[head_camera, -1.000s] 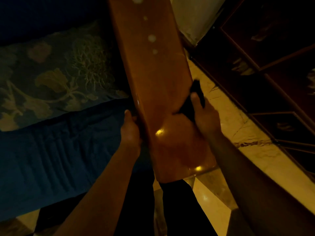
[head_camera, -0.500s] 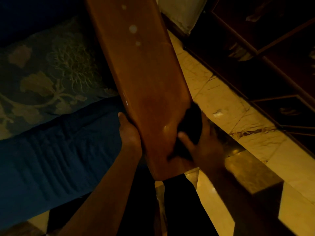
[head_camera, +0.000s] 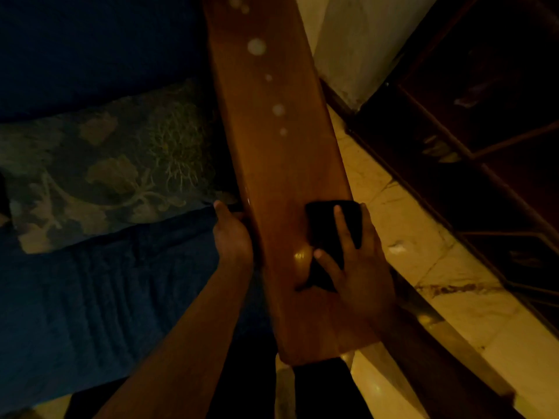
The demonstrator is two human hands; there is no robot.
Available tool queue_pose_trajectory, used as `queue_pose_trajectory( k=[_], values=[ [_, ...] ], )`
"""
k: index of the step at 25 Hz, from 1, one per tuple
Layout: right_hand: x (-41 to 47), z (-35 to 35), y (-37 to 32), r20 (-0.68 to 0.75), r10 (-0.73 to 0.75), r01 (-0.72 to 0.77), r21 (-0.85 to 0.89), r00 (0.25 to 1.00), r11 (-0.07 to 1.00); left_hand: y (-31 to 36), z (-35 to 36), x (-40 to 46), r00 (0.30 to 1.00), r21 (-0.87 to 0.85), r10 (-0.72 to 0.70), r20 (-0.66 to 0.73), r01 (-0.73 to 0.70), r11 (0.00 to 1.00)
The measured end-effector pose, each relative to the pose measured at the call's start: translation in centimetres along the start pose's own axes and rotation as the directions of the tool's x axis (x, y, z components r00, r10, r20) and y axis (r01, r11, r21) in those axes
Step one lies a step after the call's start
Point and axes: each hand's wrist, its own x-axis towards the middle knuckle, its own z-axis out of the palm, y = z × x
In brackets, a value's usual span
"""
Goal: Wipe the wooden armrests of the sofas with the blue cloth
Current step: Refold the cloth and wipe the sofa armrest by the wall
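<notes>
Armrest ran lengthwise up the middle of the view, its polished top bearing several pale spots toward the far end. Right hand lay on its near right part, fingers straight, pressing the cloth flat against the wood; the cloth appeared almost black in the dim light. Left hand gripped the armrest's left edge, fingers hidden below it. A patterned cushion rested on the blue sofa seat to the left. Pale tiled floor lay to the right.
</notes>
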Motion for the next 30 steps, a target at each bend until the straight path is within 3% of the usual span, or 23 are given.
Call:
queue_pose_trajectory(
  k=[1,3,5,6,7,9,10,11,13,14,15,17,21,24,26,28,29,30],
  values=[
    [1.2,-0.4,-1.0,-0.028,-0.016,0.014,-0.08,0.999,0.997,0.8,0.4,0.6,1.0,-0.017,0.002,-0.004,-0.002,1.0],
    [6.0,-1.7,-3.4,-0.029,0.041,-0.043,-0.079,0.999,0.996,1.8,1.5,1.5,0.999,-0.058,0.01,-0.045,-0.012,0.998],
    [13.5,-2.6,-4.7,-0.053,0.108,-0.106,0.034,0.993,0.994,1.8,2.4,1.9,0.989,-0.003,0.057,-0.136,-0.058,0.998],
    [17.4,-3.3,-4.8,-0.045,0.183,-0.173,0.172,0.982,0.97,1.6,2.7,1.9,0.977,0.045,0.103,-0.185,-0.097,0.994],
    [20.6,-4.3,-5.0,0.001,0.281,-0.264,0.341,0.96,0.902,1.4,2.9,1.7,0.964,0.077,0.148,-0.22,-0.134,0.988],
    [23.4,-5.5,-4.9,0.226,0.428,-0.468,0.619,0.875,0.63,1.2,3.2,1.6,0.941,0.097,0.216,-0.262,-0.197,0.976],
    [22.6,-5.6,-4.5,0.311,0.43,-0.519,0.659,0.847,0.545,1.3,3.2,1.6,0.938,0.122,0.227,-0.26,-0.202,0.972],
    [20.7,-5.5,-4.0,0.31,0.415,-0.508,0.654,0.856,0.56,1.2,3.2,1.6,0.939,0.13,0.231,-0.254,-0.203,0.97],
    [15.2,-4.2,-3.3,0.096,0.316,-0.322,0.486,0.944,0.812,1.2,3.2,1.6,0.943,0.116,0.22,-0.249,-0.196,0.974],
    [12.6,-3.1,-3.5,0.0,0.174,-0.168,0.265,0.985,0.95,1.2,3.1,1.7,0.942,0.118,0.218,-0.257,-0.194,0.974],
    [10.4,-1.9,-3.8,-0.024,0.057,-0.057,-0.011,0.998,0.998,1.2,3.1,1.7,0.94,0.13,0.222,-0.259,-0.194,0.972],
    [10.1,-0.8,-6.1,-0.093,-0.014,-0.019,-0.348,0.996,0.937,1.0,3.1,1.5,0.945,0.111,0.214,-0.247,-0.192,0.975],
    [20.0,-1.5,-10.6,-0.102,-0.037,-0.011,-0.431,0.994,0.902,1.2,3.2,1.1,0.937,0.075,0.204,-0.283,-0.191,0.979],
    [26.9,-3.3,-11.1,-0.215,0.084,-0.135,-0.237,0.973,0.962,1.1,3.2,1.1,0.93,0.132,0.209,-0.301,-0.176,0.975],
    [30.0,-5.1,-9.2,-0.247,0.149,-0.114,0.147,0.958,0.982,1.4,3.4,0.8,0.918,0.162,0.214,-0.333,-0.167,0.973],
    [29.6,-6.7,-6.7,-0.109,0.247,-0.152,0.539,0.963,0.828,1.4,3.6,0.5,0.897,0.163,0.215,-0.385,-0.163,0.973],
    [27.7,-6.8,-5.3,0.012,0.295,-0.235,0.636,0.956,0.735,1.4,3.7,0.4,0.89,0.161,0.21,-0.404,-0.157,0.974],
    [24.5,-6.3,-4.3,0.101,0.323,-0.312,0.631,0.941,0.711,1.6,3.7,0.3,0.885,0.167,0.211,-0.416,-0.154,0.974]
  ],
)
